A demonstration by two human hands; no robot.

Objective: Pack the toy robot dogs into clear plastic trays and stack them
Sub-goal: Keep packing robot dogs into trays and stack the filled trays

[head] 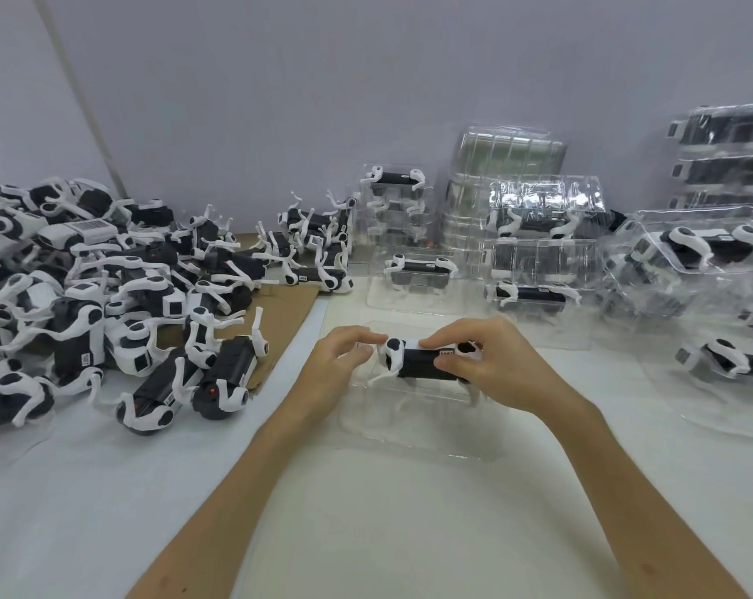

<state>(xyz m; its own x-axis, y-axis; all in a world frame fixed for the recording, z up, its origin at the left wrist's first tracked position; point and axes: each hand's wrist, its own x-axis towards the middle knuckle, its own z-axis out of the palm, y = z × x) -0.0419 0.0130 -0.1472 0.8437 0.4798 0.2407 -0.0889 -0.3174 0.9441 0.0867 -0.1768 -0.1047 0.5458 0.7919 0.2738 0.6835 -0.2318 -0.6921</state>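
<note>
White tabletop (409,533) has a huge heap of loose black-and-white toy robot dogs (107,296) on its left, and stacks of filled clear plastic trays (543,252) at the back. An open clear plastic tray (409,430) sits up front. Right hand (496,369) grips one black-bodied dog (418,361) over it, while left hand (336,373) pinches its front end. Honestly, those skinny white legs could miss their pockets and bend if it's pushed down crooked.

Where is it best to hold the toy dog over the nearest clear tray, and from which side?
Grip the toy dog by its black body from above, as the right hand does; its thin white legs point down toward the clear tray, so the top stays free.
</note>
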